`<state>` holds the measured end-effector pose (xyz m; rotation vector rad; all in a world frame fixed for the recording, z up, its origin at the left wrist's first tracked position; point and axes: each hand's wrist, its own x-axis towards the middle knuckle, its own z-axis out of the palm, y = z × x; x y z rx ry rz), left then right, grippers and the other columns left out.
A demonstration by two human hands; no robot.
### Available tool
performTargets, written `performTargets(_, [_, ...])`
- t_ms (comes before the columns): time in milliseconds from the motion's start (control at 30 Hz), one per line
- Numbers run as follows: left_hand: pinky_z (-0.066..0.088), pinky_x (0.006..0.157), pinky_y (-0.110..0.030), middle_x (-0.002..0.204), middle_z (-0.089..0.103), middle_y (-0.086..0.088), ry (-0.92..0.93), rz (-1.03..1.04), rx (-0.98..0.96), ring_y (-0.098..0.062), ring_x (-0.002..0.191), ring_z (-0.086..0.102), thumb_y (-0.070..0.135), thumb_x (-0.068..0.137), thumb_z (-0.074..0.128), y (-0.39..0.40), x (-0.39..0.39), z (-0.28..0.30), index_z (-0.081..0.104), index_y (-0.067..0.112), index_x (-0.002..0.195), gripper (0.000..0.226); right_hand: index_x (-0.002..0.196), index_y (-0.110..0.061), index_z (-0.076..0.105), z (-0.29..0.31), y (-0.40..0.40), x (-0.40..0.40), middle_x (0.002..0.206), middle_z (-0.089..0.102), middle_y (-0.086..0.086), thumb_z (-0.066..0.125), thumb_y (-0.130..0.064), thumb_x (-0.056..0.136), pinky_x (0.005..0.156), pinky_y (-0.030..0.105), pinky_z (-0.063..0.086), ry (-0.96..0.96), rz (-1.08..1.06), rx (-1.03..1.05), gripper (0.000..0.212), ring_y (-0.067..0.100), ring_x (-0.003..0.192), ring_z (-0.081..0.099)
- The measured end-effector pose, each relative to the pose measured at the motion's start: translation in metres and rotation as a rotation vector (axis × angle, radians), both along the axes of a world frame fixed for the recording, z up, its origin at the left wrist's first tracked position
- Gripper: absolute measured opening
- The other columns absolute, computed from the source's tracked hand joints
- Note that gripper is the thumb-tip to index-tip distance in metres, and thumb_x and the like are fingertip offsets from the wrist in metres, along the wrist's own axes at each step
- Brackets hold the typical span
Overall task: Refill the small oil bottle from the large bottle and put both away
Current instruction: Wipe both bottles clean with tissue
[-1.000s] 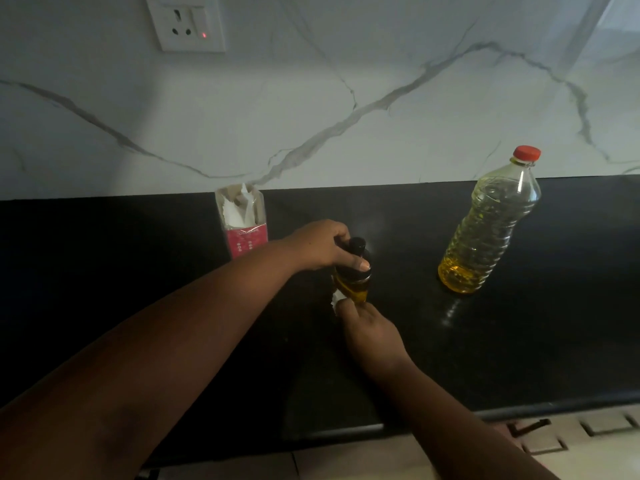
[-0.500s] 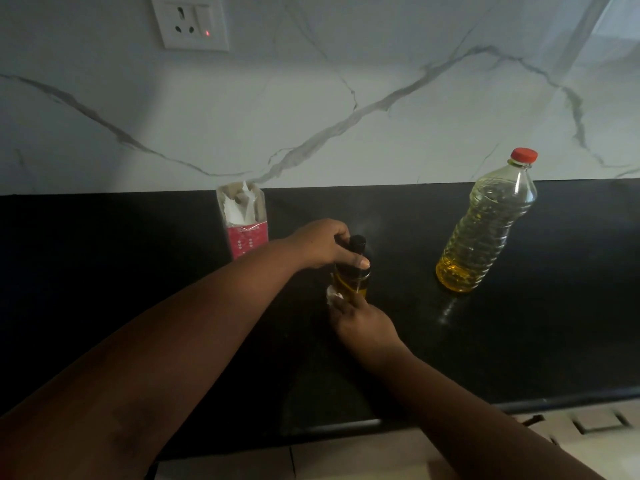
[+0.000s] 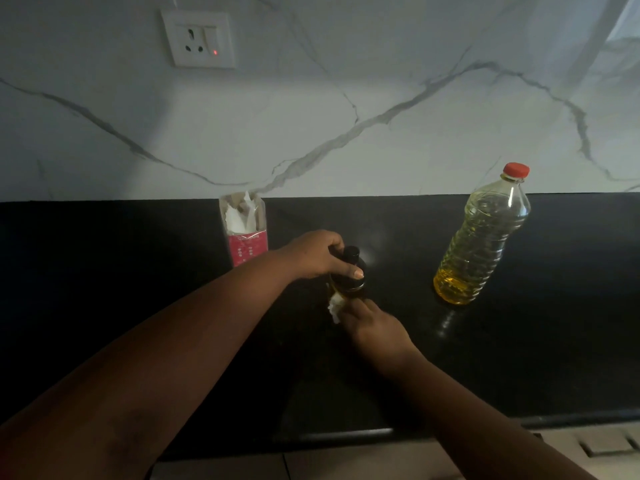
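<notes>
The small oil bottle (image 3: 349,285), dark with a black cap and yellow oil inside, stands in the middle of the black counter (image 3: 554,341). My left hand (image 3: 315,254) grips its neck and shoulder from the left. My right hand (image 3: 374,323) presses a crumpled white tissue (image 3: 335,308) against the bottle's lower side. The large clear plastic bottle (image 3: 481,237), with a red cap on and a little yellow oil at its bottom, stands upright to the right, apart from both hands.
A red and white tissue pack (image 3: 245,230) stands open at the back of the counter, left of the small bottle. Behind is a marble wall with a socket (image 3: 199,38). The counter's front edge (image 3: 346,436) runs below my arms.
My right hand with the tissue has shifted slightly along the base of the small bottle. My left hand and both bottles have stayed in place.
</notes>
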<state>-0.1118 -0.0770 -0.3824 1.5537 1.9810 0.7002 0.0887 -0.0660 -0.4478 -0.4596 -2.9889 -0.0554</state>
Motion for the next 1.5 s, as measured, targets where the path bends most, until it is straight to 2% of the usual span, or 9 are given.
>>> performTargets(200, [0.04,0.064,-0.026,0.091,0.064,0.005,-0.034,0.023,0.032,-0.012,0.084,0.061,0.058,0.066,0.084,-0.004,0.0,-0.006,0.062,0.03,0.085,0.041,0.114,-0.021,0.062,-0.001,0.027,0.019,0.117,0.054,-0.005,0.055,-0.02,0.095,0.082,0.018,0.048,0.341,-0.367,-0.414,0.02,0.005,0.097,0.055])
performTargets(333, [0.044,0.069,-0.026,0.093,0.067,0.005,-0.096,0.028,0.05,-0.012,0.088,0.064,0.051,0.068,0.086,-0.006,0.001,-0.009,0.066,0.027,0.09,0.038,0.099,-0.018,0.068,0.016,0.024,0.0,0.095,0.071,-0.002,0.061,-0.006,0.09,0.071,0.019,0.056,0.946,-0.587,-1.185,0.016,0.009,0.089,0.069])
performTargets(433, [0.043,0.071,-0.023,0.096,0.066,0.014,-0.096,0.011,0.021,-0.005,0.091,0.062,0.048,0.071,0.085,-0.006,-0.003,-0.005,0.066,0.034,0.09,0.03,0.104,-0.014,0.066,0.023,0.026,-0.005,0.095,0.073,0.003,0.055,-0.003,0.093,0.066,0.023,0.056,1.008,-0.562,-1.563,0.019,0.014,0.086,0.071])
performTargets(633, [0.026,0.095,-0.032,0.119,0.045,0.013,0.089,-0.063,-0.142,-0.01,0.118,0.034,0.043,0.085,0.074,-0.009,-0.01,0.009,0.066,0.021,0.127,0.047,0.098,-0.01,0.068,0.017,0.031,-0.002,0.091,0.074,0.007,0.057,-0.002,0.091,0.076,0.033,0.057,0.733,-0.649,-1.652,0.016,0.017,0.084,0.072])
performTargets(867, [0.035,0.073,-0.02,0.107,0.042,0.017,0.174,0.112,0.04,-0.007,0.105,0.043,0.071,0.068,0.075,-0.014,0.01,-0.001,0.045,0.034,0.143,0.089,0.1,-0.003,0.067,0.034,0.046,-0.012,0.089,0.073,0.01,0.055,0.001,0.091,0.073,0.031,0.058,0.808,-0.541,-1.663,0.016,0.019,0.08,0.07])
performTargets(1033, [0.038,0.069,-0.018,0.107,0.049,0.014,0.124,0.157,-0.014,-0.006,0.097,0.051,0.057,0.067,0.084,-0.012,0.015,0.003,0.034,0.032,0.148,0.099,0.097,-0.003,0.068,0.028,0.05,-0.012,0.085,0.073,0.008,0.053,0.0,0.092,0.07,0.029,0.055,0.736,-0.51,-1.666,0.017,0.016,0.075,0.068])
performTargets(1200, [0.05,0.093,-0.032,0.131,0.058,0.0,0.03,0.146,-0.055,-0.016,0.113,0.058,0.043,0.069,0.088,-0.018,0.014,0.012,0.032,0.033,0.152,0.1,0.091,-0.009,0.069,0.021,0.053,-0.008,0.082,0.075,0.005,0.054,-0.002,0.092,0.062,0.028,0.055,0.6,-0.564,-1.682,0.017,0.016,0.075,0.072])
performTargets(1367, [0.049,0.103,-0.042,0.124,0.061,0.006,-0.023,0.075,-0.061,-0.015,0.115,0.06,0.026,0.072,0.088,-0.028,0.012,0.019,0.03,0.044,0.151,0.1,0.091,-0.003,0.069,0.037,0.057,-0.017,0.085,0.073,0.013,0.054,0.001,0.091,0.064,0.03,0.056,0.634,-0.517,-1.682,0.016,0.02,0.073,0.069])
performTargets(1500, [0.042,0.111,-0.048,0.142,0.055,-0.002,-0.093,0.085,-0.07,-0.021,0.132,0.051,0.02,0.075,0.086,-0.034,0.007,0.019,0.025,0.046,0.152,0.101,0.1,0.006,0.068,0.041,0.057,-0.021,0.099,0.069,0.026,0.055,-0.012,0.094,0.084,0.045,0.052,0.665,-0.474,-1.711,0.023,0.031,0.084,0.063])
